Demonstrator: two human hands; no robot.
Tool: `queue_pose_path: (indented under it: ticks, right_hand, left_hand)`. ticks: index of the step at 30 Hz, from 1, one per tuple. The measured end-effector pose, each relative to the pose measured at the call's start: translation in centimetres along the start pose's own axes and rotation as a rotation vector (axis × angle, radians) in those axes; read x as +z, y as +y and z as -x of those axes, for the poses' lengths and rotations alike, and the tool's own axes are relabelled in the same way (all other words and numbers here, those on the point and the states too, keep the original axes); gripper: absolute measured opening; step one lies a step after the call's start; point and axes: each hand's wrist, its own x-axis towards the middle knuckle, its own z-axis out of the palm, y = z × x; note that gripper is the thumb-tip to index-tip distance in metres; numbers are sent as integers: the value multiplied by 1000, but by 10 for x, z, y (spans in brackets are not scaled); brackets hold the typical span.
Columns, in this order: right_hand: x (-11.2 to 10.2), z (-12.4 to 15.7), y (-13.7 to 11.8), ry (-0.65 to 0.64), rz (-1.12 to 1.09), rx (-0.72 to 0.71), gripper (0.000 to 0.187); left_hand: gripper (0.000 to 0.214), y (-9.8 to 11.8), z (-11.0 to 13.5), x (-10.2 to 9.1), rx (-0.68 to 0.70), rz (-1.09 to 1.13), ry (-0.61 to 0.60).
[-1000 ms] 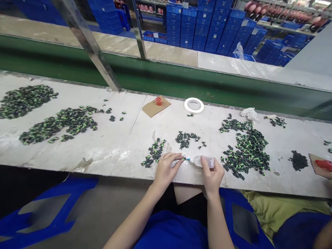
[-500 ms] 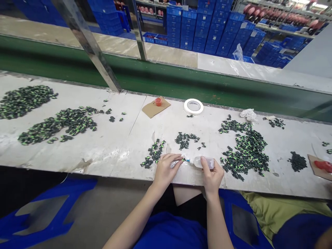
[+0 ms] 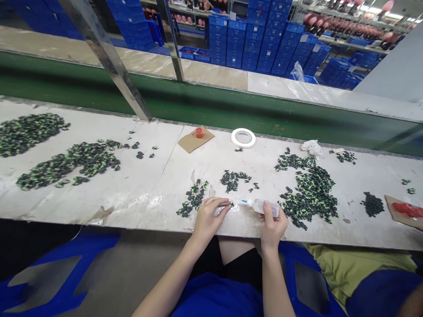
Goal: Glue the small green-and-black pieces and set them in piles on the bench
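My left hand pinches a small black and green part just above the table, thumb and forefinger closed on it. In my right hand is a clear squeeze bottle with a thin blue tip, tilted toward the left. The tip stands a short way to the right of the pinched part, apart from it. A small cluster of black and green parts lies beside my left hand. Beyond both hands is a group of small dark pieces. To the right of the bottle spreads a larger pile of black-green parts.
A tape roll and a red-lidded pot on cardboard lie toward the back. More parts are heaped at left. A metal post rises from the table's back edge, before a green belt. A person sits at right.
The squeeze bottle has moved back to the right, so its blue tip is now away from the small part. My left hand keeps its pinch. The whole view has shifted slightly.
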Motion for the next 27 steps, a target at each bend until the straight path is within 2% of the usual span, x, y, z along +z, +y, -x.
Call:
queue_pose_path:
  ticks: [4,7,10,13,16,18,19,20,23,25,27]
  right_hand:
    - [-5,-8,4,46,-74,-43,41]
    - [-3,-20,10,60,-70,-86,47]
    - [0,-32,16,69,-69,-66,52]
    - [1,-34,18,62,-29,-84,56]
    - [1,-22,12,200,129,-232,60]
    - [4,-8,7,311,257,-333,49]
    - [7,-2,4,294,303,-356,41]
    - [11,3,3,221,342,-356,35]
    - [25,8,1,-83,468,-265,39]
    - [34,4,1,-151,579,-196,44]
    - [41,-2,-2,-143,689,-145,43]
  left_hand:
    - [9,0,0,-2,-32,13,-37]
    - [10,0,0,-3,-33,17,-53]
    - [10,-1,1,-3,-14,6,-41]
    - [9,-1,1,-3,3,-1,-38]
    - [9,-2,1,-3,30,13,-38]
    - [11,-2,1,-3,55,11,-32]
    - [12,-2,1,-2,66,3,-23]
    - [12,-2,1,-1,78,-10,-13]
    - [13,-4,2,2,104,-48,13]
    - [12,-6,2,4,122,-58,20]
    - [12,-7,3,5,137,-60,25]
